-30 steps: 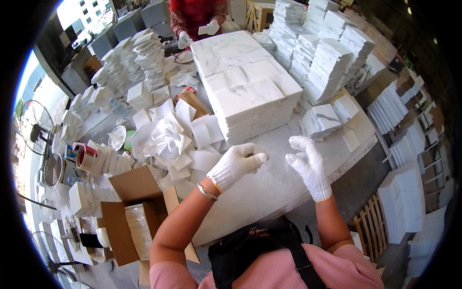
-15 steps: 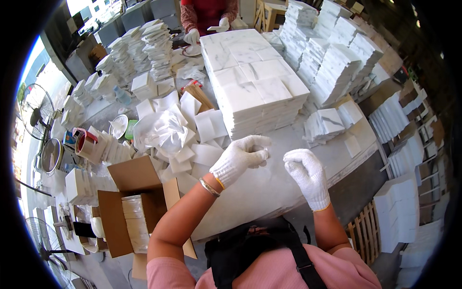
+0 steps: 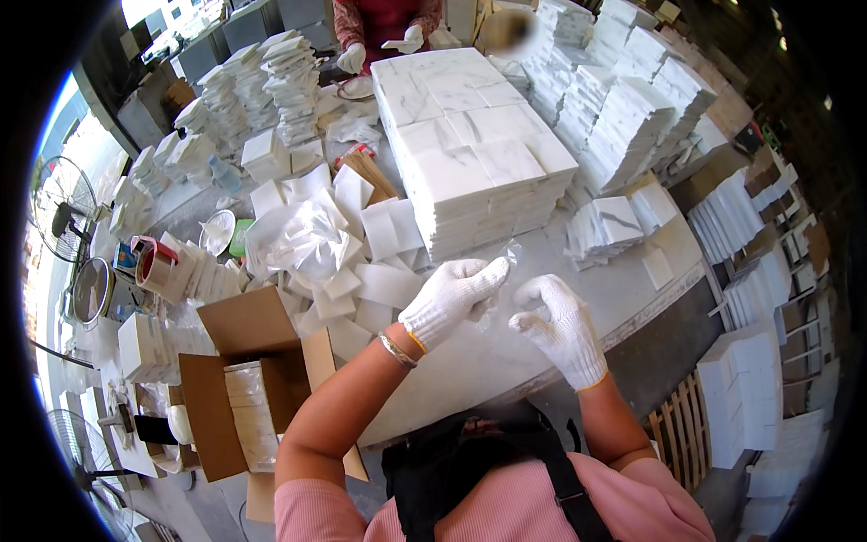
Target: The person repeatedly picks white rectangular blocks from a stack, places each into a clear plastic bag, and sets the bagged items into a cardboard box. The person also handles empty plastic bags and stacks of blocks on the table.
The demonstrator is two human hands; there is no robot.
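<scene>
A wisp of clear plastic film (image 3: 512,254) stands out at the left gloved hand (image 3: 459,298), where little of it showed a moment before; that grip is pinched on it above the worktop (image 3: 433,372). The right gloved hand (image 3: 562,330) has drawn nearer, its grip parted and nothing visible in it, so one hand alone seems to carry the film. Across the worktop and room stand a fan (image 3: 63,217), an open cardboard box (image 3: 248,316), thin white sheets (image 3: 388,285), a co-worker in red (image 3: 388,25), a block of marble tiles (image 3: 474,117), looser tile stacks (image 3: 632,113) and a slatted wooden pallet (image 3: 684,420)
</scene>
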